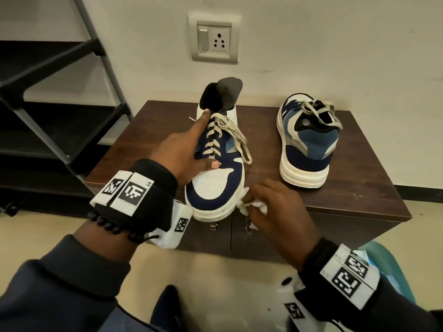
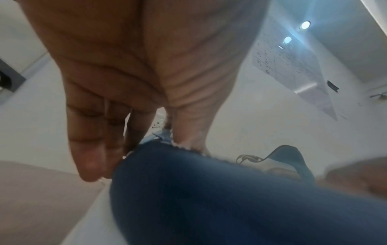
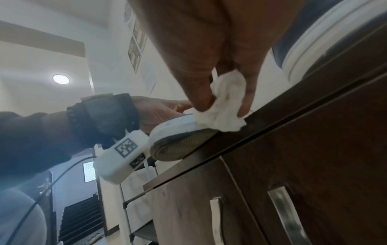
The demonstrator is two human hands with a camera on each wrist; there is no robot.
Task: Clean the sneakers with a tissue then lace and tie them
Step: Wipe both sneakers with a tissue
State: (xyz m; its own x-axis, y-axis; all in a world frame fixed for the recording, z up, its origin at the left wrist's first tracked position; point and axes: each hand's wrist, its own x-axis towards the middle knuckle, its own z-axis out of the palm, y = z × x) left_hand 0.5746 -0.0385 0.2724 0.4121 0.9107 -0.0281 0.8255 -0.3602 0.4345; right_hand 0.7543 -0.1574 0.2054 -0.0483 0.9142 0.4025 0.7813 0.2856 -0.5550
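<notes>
A navy and white sneaker (image 1: 215,183) lies on the dark wooden cabinet (image 1: 143,130), its toe toward me and overhanging the front edge. My left hand (image 1: 189,149) holds it from above, forefinger stretched along its side to the collar, thumb across the vamp. In the left wrist view the hand (image 2: 144,149) has its fingers and thumb on opposite sides of the upper (image 2: 209,199). My right hand (image 1: 271,202) pinches a crumpled white tissue (image 1: 251,206) against the sole's front right edge (image 3: 178,131); the tissue (image 3: 222,122) sits between thumb and fingers. The second sneaker (image 1: 309,144) stands at the right, heel toward me, laces loose.
A black and grey shoe rack (image 1: 60,104) stands to the left of the cabinet. A wall socket (image 1: 213,37) is behind it. Two metal door handles (image 3: 217,220) sit under the cabinet's front edge. Something teal (image 1: 388,259) lies by my right wrist.
</notes>
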